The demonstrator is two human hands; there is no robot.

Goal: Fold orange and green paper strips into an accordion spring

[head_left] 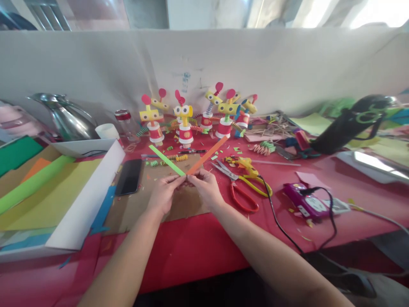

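Note:
My left hand point(164, 192) pinches the near end of a green paper strip point(166, 160). Pressed against it, my right hand point(206, 186) pinches an orange paper strip point(207, 155). The two strips meet at my fingertips and spread away from me in a V. Exactly how their ends overlap is hidden by my fingers. Below my hands lies a brown cardboard sheet point(191, 207). Just beyond the strips are folded paper springs point(179, 158) and a pen point(191, 152). Several paper figures point(185, 128) with red and white cup bodies and yellow heads stand at the back.
Scissors point(228, 171) with one red and one yellow handle lie right of my hands, beside a yellow glue gun point(247, 165). A purple power strip point(306, 202) with cords sits farther right. At left are a phone point(128, 177) and a white box point(86, 200) of coloured paper.

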